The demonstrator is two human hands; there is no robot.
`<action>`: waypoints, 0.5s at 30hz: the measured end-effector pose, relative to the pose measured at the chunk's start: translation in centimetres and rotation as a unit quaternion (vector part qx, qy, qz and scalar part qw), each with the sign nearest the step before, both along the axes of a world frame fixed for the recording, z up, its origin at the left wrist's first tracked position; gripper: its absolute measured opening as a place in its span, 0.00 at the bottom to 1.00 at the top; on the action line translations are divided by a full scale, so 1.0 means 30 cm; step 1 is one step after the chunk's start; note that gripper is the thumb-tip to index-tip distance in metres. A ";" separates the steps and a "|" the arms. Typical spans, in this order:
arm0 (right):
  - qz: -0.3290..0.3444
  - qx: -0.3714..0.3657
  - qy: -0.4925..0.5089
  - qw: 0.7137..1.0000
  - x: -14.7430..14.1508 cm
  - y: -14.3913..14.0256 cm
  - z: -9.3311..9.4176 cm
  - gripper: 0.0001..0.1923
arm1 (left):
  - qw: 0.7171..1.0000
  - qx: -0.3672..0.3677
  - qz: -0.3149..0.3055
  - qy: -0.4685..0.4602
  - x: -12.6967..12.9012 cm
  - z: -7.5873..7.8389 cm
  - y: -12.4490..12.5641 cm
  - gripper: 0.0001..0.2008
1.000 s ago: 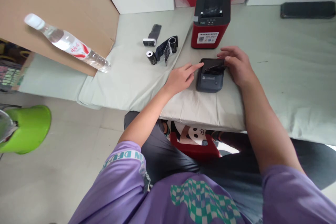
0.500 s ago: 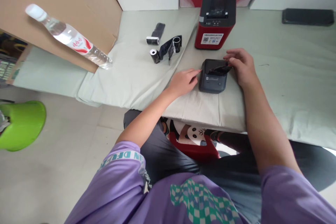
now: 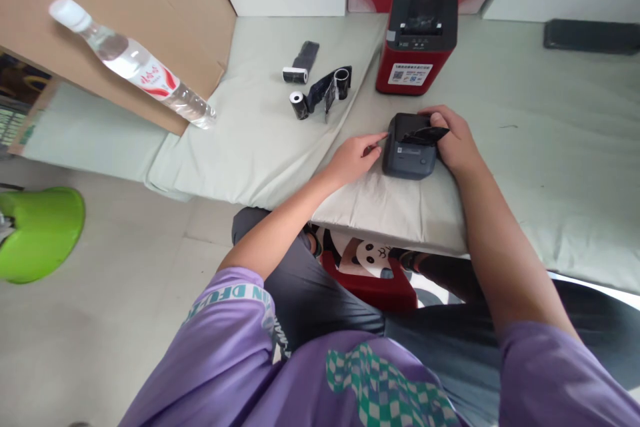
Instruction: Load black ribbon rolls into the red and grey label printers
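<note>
Bedding: pale green padded mat point(image 3: 550, 167) covers pretty much the whole work surface, with its front edge hanging over the person's lap.
Cardboard: big brown cardboard sheet point(image 3: 100, 20) leans at the far left, and its lower edge sits on the mat.
Red printer: red label printer point(image 3: 419, 40) with a black top stands upright at the back, just behind the small one, not touching it.
Water bottle: clear plastic bottle point(image 3: 133, 67) with a red and white label lies tilted against the cardboard, cap pointing up-left.
Green thing: bright green plastic object point(image 3: 40, 230) down on the floor at the left, can't tell what it is exactly.
Dark printer: small dark grey printer point(image 3: 411, 153) sits on the mat near its front edge, right between both hands. A shiny black film strip point(image 3: 425, 135) sticks out of its top.
Right hand: right hand point(image 3: 455, 143) is cupped against the printer's right side, fingers curled over the top edge by the film strip, so it's holding the printer.
Left hand: left hand point(image 3: 353, 157) is half curled, fingers close together, tips touching the printer's left side.
Ribbon rolls: a few little black ribbon rolls point(image 3: 315, 83) on white cores lie partly unwound on the mat, well left of the red printer.
</note>
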State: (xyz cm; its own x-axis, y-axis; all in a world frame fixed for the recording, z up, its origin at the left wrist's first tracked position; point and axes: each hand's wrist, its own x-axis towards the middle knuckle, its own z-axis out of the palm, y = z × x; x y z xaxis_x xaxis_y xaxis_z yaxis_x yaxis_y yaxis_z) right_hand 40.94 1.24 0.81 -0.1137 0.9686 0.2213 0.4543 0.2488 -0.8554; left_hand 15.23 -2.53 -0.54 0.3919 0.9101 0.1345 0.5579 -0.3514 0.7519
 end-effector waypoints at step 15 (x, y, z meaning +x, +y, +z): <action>-0.153 -0.010 0.077 0.985 -0.006 -0.191 -0.072 0.18 | 0.999 0.029 0.002 0.037 -0.012 0.018 -0.015 0.27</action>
